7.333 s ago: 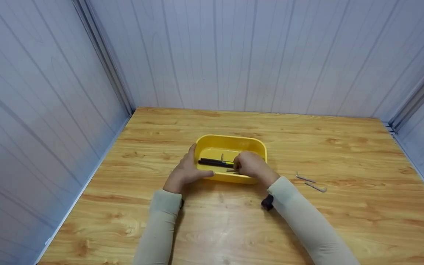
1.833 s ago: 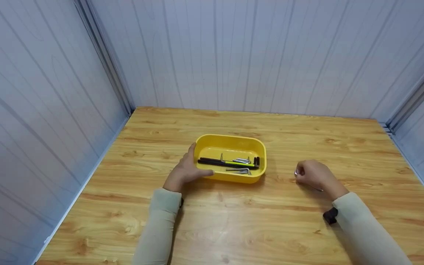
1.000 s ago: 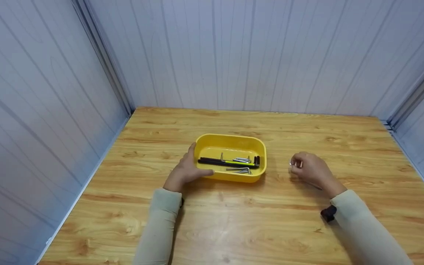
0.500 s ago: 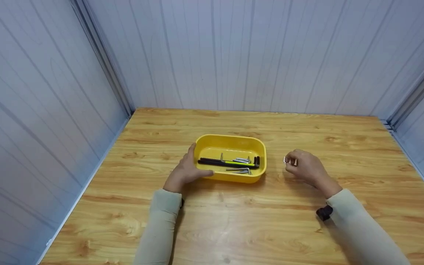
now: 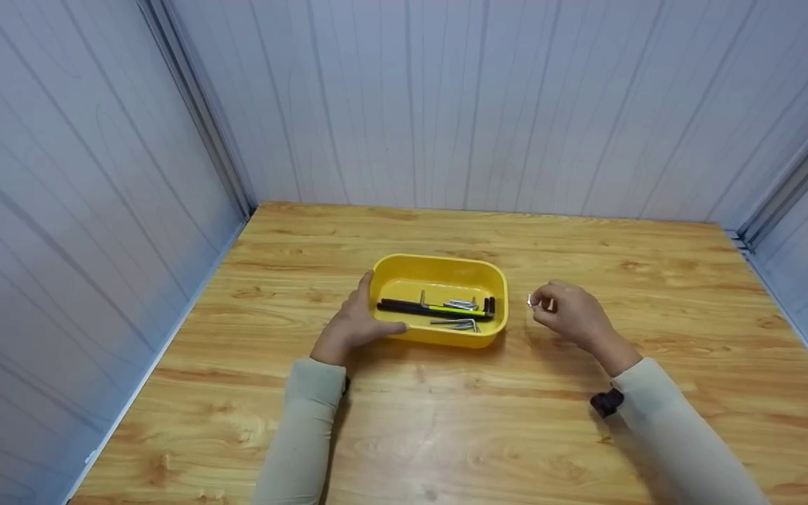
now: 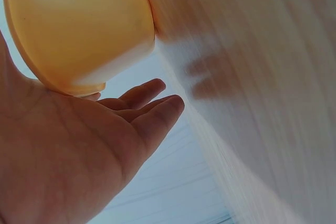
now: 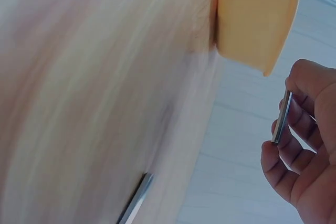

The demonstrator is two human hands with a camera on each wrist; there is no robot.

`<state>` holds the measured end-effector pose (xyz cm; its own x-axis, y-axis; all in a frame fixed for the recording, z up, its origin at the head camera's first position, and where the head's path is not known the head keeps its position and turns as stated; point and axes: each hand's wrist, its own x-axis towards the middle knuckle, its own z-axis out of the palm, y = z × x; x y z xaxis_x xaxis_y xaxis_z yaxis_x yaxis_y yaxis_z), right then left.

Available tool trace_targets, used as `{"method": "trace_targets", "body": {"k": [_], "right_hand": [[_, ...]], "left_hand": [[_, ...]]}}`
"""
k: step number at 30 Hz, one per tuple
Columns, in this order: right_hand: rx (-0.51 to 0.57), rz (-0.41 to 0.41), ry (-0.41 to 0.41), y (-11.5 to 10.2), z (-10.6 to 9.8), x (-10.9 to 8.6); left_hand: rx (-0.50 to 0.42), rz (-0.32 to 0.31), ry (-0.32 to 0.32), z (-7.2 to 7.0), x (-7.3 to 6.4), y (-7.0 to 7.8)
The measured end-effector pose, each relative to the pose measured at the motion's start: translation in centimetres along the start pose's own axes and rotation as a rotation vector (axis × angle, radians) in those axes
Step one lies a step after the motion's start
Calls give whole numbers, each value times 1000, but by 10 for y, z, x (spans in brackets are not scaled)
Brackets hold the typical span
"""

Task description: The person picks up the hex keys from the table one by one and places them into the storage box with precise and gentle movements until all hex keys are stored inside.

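Note:
A yellow tray (image 5: 439, 261) sits mid-table holding a long black hex key (image 5: 407, 308) with a yellow-green section and several silver hex keys (image 5: 459, 325). My left hand (image 5: 351, 330) rests against the tray's left end, fingers straight along the wall and thumb along the front; the left wrist view shows the left hand (image 6: 105, 145) beside the tray (image 6: 79, 24). My right hand (image 5: 572, 319) hovers just right of the tray and pinches a small silver hex key (image 5: 532, 300). In the right wrist view the hex key (image 7: 282, 116) stands between the curled fingers (image 7: 310, 145), near the tray (image 7: 257, 19).
Another silver hex key (image 7: 135, 203) lies on the wooden table (image 5: 446, 421) below my right hand; my forearm hides it in the head view. Pale panel walls close in the table at the back and on both sides.
My right hand left the tray, went to the two hex keys on the table at the right, picked one up and now carries it left toward the tray. The left hand has not moved.

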<state>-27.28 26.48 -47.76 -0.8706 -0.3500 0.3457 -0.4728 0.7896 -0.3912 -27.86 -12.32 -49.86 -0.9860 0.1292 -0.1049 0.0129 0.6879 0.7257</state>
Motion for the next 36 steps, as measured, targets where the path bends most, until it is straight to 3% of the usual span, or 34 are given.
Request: {"method": "trace_targets", "body": {"k": [16,36], "right_hand": [[86,1,-17,-36,11,25],[111,-25,-74,-60,29,46]], "left_hand": [[-19,14,2,0,2,1],[-12,-3,-12,0,-1,2]]}}
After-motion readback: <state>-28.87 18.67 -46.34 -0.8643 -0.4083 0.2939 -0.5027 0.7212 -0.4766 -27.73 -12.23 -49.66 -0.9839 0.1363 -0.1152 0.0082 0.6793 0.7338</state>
